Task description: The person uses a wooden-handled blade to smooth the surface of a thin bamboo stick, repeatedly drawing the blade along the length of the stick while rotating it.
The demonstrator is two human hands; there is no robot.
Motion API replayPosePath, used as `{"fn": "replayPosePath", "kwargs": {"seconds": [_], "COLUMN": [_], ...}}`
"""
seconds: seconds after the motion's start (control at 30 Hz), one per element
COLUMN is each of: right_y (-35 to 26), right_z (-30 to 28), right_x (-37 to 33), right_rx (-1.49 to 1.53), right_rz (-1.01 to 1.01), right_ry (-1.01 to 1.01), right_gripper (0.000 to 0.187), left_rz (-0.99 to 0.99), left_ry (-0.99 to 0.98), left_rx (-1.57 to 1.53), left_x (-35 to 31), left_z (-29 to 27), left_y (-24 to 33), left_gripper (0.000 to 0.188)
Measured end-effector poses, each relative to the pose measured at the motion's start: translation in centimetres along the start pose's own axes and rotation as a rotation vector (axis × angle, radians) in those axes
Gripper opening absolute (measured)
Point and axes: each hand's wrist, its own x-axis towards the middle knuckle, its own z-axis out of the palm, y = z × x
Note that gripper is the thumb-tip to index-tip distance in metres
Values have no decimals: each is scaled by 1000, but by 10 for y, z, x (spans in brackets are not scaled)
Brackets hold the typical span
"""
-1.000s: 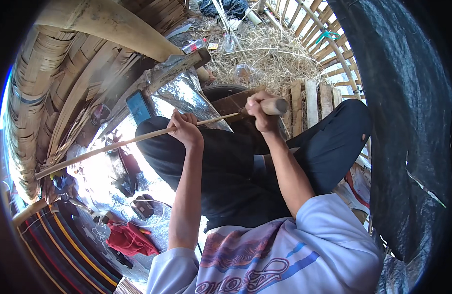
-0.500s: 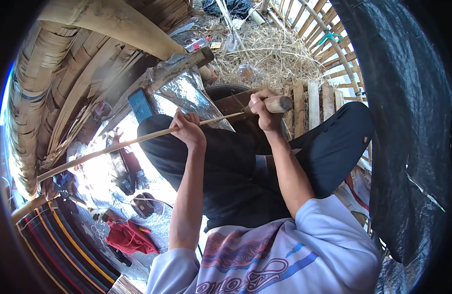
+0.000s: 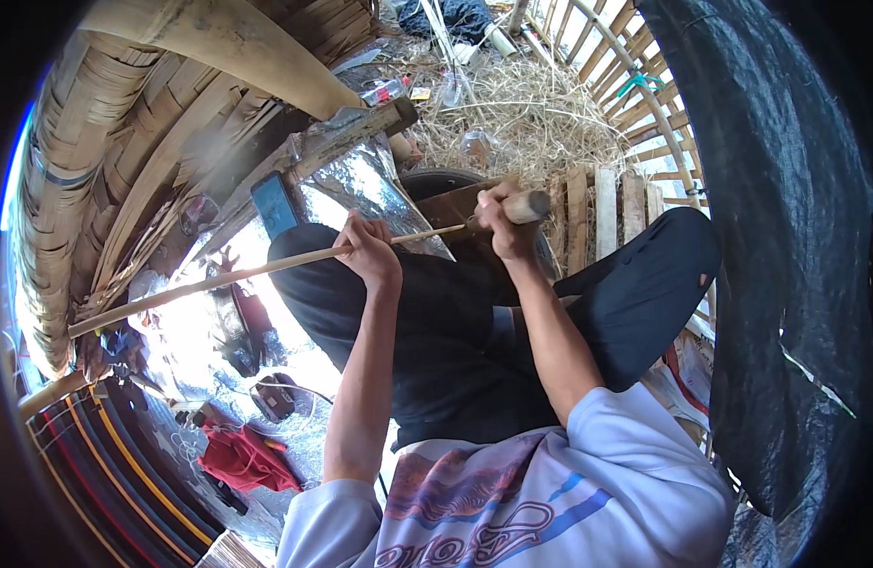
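Observation:
My left hand (image 3: 368,248) is closed around a long, thin, pale stick (image 3: 219,281), which looks like bamboo or cane. The stick slants across my left knee, its far end reaching toward the woven wall at the left. Its pale, tapered tip lies just short of my right hand (image 3: 503,222). That hand grips a tool with a thick, round wooden handle (image 3: 526,206), its butt pointing right. The tool's working end is dark and blurred beside the stick's tip, so I cannot make out its kind or whether it touches the stick.
My crossed legs in dark trousers (image 3: 446,350) lie beneath both hands. A phone (image 3: 274,204) rests beyond my left knee. Dry straw (image 3: 550,109) covers the ground ahead. Black sheeting (image 3: 777,237) hangs at the right. A red cloth (image 3: 247,458) and a cable lie at the lower left.
My right hand and the wooden-handled tool have shifted slightly left. The left hand keeps its grip on the stick, which has barely moved.

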Motion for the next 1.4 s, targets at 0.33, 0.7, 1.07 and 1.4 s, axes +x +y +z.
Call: {"fn": "replayPosePath", "kwargs": {"seconds": [0.33,0.7,1.07,1.4], "right_y": [-4,7,4,18], "right_z": [-8,-10,6,1], "right_x": [1,-8,-7,3], "right_rx": [111,-198,-182,-28], "right_rz": [7,-81,-166,-46], "right_ry": [20,9,-44,-11], "right_gripper": [23,21,18,23], "left_rz": [-32,-17,-7,7], "left_ry": [18,22,-7,3], "left_rx": [-11,-22,-4,44], "left_x": [-3,-6,-3,-1], "left_z": [-1,-1,-3,-3], "left_y": [1,2,-3,-9], "left_gripper": [44,45,45,45]}}
